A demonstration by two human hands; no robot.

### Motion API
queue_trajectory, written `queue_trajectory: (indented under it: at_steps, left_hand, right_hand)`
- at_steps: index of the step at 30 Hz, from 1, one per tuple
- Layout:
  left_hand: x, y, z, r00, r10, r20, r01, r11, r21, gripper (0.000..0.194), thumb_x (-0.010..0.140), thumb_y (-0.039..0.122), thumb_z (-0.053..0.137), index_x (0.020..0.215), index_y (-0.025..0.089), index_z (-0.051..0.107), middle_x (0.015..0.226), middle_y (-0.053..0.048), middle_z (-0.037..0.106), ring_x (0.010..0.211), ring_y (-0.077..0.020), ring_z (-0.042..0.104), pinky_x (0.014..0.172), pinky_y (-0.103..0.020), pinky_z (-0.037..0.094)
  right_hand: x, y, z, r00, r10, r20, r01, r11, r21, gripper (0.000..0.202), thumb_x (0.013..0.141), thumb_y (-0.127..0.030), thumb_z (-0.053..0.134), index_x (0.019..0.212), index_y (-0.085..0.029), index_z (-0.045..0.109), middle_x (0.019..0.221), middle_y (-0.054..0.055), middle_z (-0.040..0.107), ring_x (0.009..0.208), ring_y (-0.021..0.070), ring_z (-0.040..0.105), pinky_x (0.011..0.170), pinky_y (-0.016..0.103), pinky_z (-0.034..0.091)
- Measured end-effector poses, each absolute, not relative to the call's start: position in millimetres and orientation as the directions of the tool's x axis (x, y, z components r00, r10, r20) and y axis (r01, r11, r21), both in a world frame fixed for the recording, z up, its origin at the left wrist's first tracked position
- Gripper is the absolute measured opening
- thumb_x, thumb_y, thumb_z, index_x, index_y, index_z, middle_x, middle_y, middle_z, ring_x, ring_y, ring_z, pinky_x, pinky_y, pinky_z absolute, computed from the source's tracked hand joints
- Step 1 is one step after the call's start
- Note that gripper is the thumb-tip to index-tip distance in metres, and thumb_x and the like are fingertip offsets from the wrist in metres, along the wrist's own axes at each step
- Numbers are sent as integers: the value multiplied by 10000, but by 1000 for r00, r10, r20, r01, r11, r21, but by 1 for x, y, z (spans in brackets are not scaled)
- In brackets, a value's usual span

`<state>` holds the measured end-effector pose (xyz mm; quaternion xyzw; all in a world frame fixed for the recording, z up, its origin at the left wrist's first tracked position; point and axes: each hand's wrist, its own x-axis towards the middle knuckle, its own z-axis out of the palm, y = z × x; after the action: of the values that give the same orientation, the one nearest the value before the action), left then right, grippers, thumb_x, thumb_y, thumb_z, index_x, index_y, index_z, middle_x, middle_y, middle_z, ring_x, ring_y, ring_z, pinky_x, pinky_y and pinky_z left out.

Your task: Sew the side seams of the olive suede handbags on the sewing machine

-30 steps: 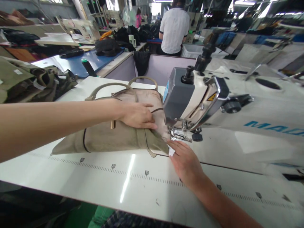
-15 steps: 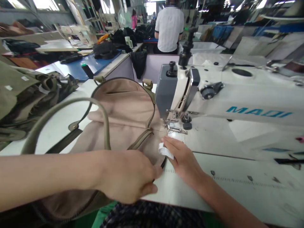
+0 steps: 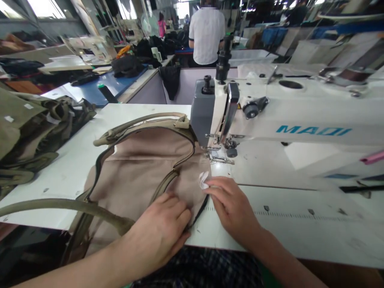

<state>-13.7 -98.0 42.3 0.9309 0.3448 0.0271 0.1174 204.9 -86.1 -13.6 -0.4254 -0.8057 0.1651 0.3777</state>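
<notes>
pinching a white strip [image 3: 203,180], the right hand [image 3: 235,204] sits near the presser foot [image 3: 221,159], presumably to control the strip at the edge of the bag [image 3: 132,182]. left hand [image 3: 166,224] lies curled on the bag, its grip hidden; likely steadying it. bag rests splayed on the white table [image 3: 210,235], tan lining [image 3: 144,172] up, beside the sewing machine [image 3: 300,116], perhaps to leave that edge accessible. beyond: a person [image 3: 207,38], back turned.

Sewing workshop. Contains industrial sewing machine [image 3: 312,114] on white, ruler-marked tabletop [image 3: 330,242], second machine [image 3: 102,49] at rear left, heaped olive fabric pieces [image 3: 49,126], green-topped thread cone [image 3: 107,93].
</notes>
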Motion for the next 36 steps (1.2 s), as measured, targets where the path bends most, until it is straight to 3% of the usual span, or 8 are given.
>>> queue_trajectory:
  at_steps: [4, 7, 10, 15, 20, 22, 25, 36]
  left_hand:
    - [-23, -92, 57, 835, 548, 50, 539, -833, 122, 126, 904, 260, 537, 792, 203, 526, 732, 17, 565, 749, -202, 551, 1062, -520, 314]
    - [-25, -83, 78, 853, 518, -70, 522, -846, 106, 181, 969, 283, 436, 827, 210, 522, 710, 12, 569, 616, -191, 520, 723, -388, 447]
    - [-12, -60, 88, 867, 479, -138, 494, -863, 104, 170, 971, 196, 383, 878, 199, 525, 699, 6, 574, 524, -180, 471, 506, -336, 319]
    - [2, -3, 59, 920, 392, -29, 387, -917, -96, 186, 854, 147, 506, 1025, 157, 578, 995, -76, 647, 922, -253, 589, 792, -397, 387]
    - [-25, 15, 30, 864, 499, -63, 487, -861, -146, 221, 827, 132, 521, 1030, 163, 601, 1025, -83, 665, 986, -263, 599, 980, -479, 314]
    - [-33, 12, 26, 863, 505, -29, 498, -859, -116, 313, 890, 106, 437, 1163, 163, 578, 1218, -103, 633, 1134, -248, 567, 1089, -474, 211]
    - [-34, 7, 22, 869, 494, -24, 494, -869, 7, 498, 956, 101, 337, 1438, 223, 376, 1498, -65, 436, 1352, -202, 419, 1156, -461, 66]
    - [-23, 6, 23, 861, 492, -128, 508, -836, 206, 707, 818, 61, 421, 1502, 197, 307, 1548, -60, 342, 1440, -185, 304, 1201, -440, -37]
  right_hand:
    - [202, -87, -14, -540, 706, 457, 542, 708, -453, 247, 924, -61, 485, 1014, -166, 689, 978, 78, 694, 1052, 234, 597, 930, 394, 521]
    - [196, -87, -15, -551, 718, 426, 621, 694, -365, 216, 917, -63, 519, 954, -163, 707, 925, 78, 698, 857, 206, 641, 773, 326, 553]
    - [191, -89, -18, -542, 731, 414, 674, 673, -306, 210, 910, -72, 535, 946, -177, 713, 928, 69, 702, 801, 195, 646, 718, 299, 547]
    - [190, -99, -28, -495, 713, 497, 644, 685, -340, 256, 936, -89, 483, 963, -206, 710, 1030, 62, 690, 1019, 207, 631, 894, 330, 536]
    - [190, -98, -31, -480, 690, 542, 607, 707, -362, 219, 940, -86, 488, 944, -173, 690, 1016, 82, 689, 1037, 224, 620, 985, 407, 496]
    - [188, -96, -28, -504, 674, 540, 603, 722, -338, 229, 943, -71, 472, 923, -166, 680, 979, 81, 693, 1004, 219, 629, 1002, 418, 480]
    - [188, -94, -25, -525, 638, 563, 602, 746, -284, 272, 980, -97, 411, 921, -154, 671, 952, 86, 697, 1004, 221, 631, 966, 394, 496]
    - [199, -100, -10, -631, 603, 488, 602, 777, -183, 336, 1023, -145, 329, 1031, -124, 664, 1065, 91, 693, 1213, 252, 529, 1123, 431, 318]
